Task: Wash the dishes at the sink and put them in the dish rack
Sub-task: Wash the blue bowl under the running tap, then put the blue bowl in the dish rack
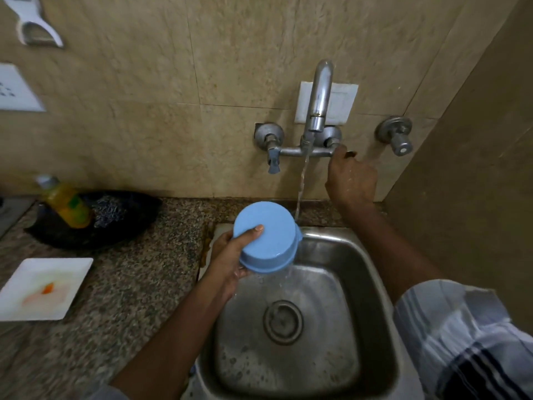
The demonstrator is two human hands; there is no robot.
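My left hand (pixel 230 255) grips a light blue bowl (pixel 265 238), base turned toward me, over the back left corner of the steel sink (pixel 372 284). A thin stream of water (pixel 302 180) runs from the wall faucet (pixel 320 93) past the bowl's right edge and spills off it into the basin. My right hand (pixel 350 180) is raised to the faucet's right tap handle (pixel 347 153), with its fingers curled around the handle. No dish rack is in view.
A dirty white square plate (pixel 43 287) lies on the granite counter (pixel 124 298) at the left. Behind it a black dish (pixel 95 223) holds a yellow soap bottle (pixel 66 203) and a steel scrubber (pixel 108 210). The faucet's left tap (pixel 272 160) and a separate valve (pixel 399 142) project from the tiled wall.
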